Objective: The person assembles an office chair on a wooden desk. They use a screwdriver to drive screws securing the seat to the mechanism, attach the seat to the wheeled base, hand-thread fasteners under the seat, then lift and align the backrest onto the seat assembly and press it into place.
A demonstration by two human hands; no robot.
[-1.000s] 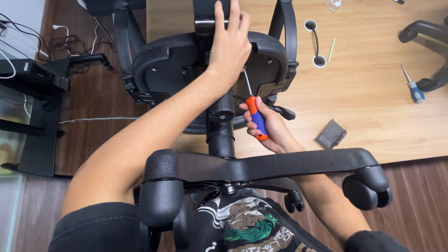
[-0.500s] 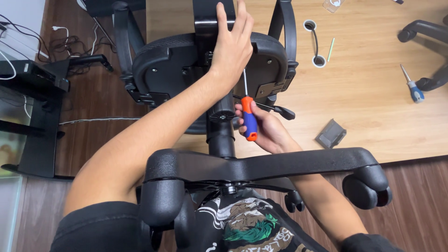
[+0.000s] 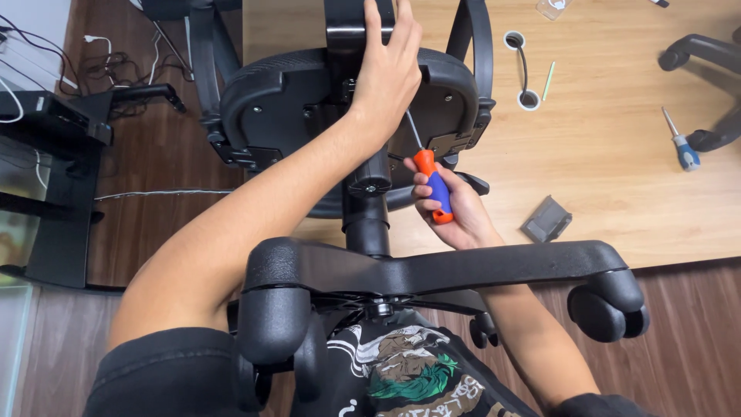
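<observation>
While caster legs (image 3: pixel 432 270) block view | spare screwdriver (image 3: pixel 679 143) on board (image 3: pixel 617 93)

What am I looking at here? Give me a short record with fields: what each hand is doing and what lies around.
Left hand: the left hand lies flat on the underside of the overturned office chair.
Right hand: the right hand grips an orange and blue screwdriver, its shaft angled up toward the seat's underside.
Chair base: the wheeled base sticks out toward the camera.
Surface: wooden tabletop.
Nearby: a second screwdriver and a small grey part lie on the tabletop.
</observation>
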